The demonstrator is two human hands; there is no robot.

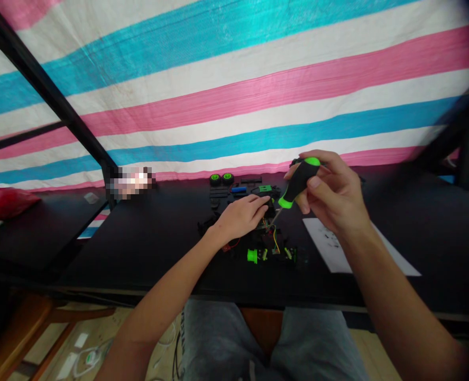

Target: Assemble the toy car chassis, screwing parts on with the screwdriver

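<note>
My right hand (333, 193) is closed around a black and green screwdriver (300, 181), held tilted with its tip pointing down-left at a small black toy car chassis (272, 246) with green parts and coloured wires. My left hand (242, 214) lies on the chassis from the left, its fingers stretched forward and pressing on the top. The chassis rests on a black table (158, 238).
Two green-hubbed wheels (221, 179), a blue part (239, 189) and other black and green parts lie behind the chassis. A white instruction sheet (337, 248) lies to the right under my forearm. A red bag (2, 202) sits far left. A striped tarp hangs behind.
</note>
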